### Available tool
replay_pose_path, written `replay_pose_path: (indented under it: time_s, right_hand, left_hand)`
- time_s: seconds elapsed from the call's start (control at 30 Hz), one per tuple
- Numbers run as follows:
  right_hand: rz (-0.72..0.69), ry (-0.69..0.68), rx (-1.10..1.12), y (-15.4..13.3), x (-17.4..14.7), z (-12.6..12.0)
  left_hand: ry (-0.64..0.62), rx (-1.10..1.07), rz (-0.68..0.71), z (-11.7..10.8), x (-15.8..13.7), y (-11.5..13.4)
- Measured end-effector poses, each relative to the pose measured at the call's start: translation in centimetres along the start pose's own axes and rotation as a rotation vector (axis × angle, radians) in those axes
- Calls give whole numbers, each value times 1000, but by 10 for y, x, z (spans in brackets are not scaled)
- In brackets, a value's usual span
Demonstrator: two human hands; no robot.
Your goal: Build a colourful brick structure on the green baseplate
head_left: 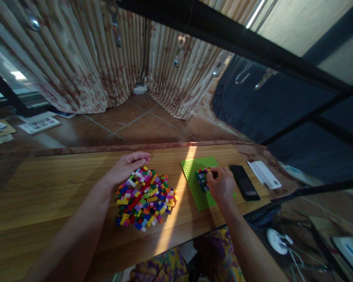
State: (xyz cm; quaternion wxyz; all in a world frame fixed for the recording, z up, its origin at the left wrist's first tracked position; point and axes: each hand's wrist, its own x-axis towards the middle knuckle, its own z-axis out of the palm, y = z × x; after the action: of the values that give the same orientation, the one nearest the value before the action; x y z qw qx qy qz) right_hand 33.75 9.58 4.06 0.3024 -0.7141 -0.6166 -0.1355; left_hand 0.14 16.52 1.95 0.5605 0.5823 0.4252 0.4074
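A heap of small multicoloured building bricks (pixel 147 199) lies loose on the wooden table. My left hand (pixel 126 166) rests at the far left edge of the heap, fingers loosely bent and thumb apart, with nothing visible in it. To the right is a green studded baseplate (pixel 191 172), and on it stands a small brick structure (pixel 202 181) in several colours. Over this structure my right hand (pixel 222 184) is closed, thumb and forefinger pinched at its top on what looks like a dark brick. The hand covers the structure's right part.
A black phone (pixel 244 183) lies right of the baseplate, and a white case-like object (pixel 264 174) lies farther right, past the table (pixel 61 176). A dark metal bar (pixel 223 37) with hanging clips crosses above. Striped curtains (pixel 111 66) hang beyond the table. A white power strip (pixel 278 241) sits lower right.
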Motion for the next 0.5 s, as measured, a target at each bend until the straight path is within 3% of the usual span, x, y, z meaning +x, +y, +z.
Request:
replay_pose_path:
  time_s: [0.5]
  right_hand:
    - [178,48,162,-1,-4,-17]
  left_hand:
    - [9,-6,0,0,0,-1]
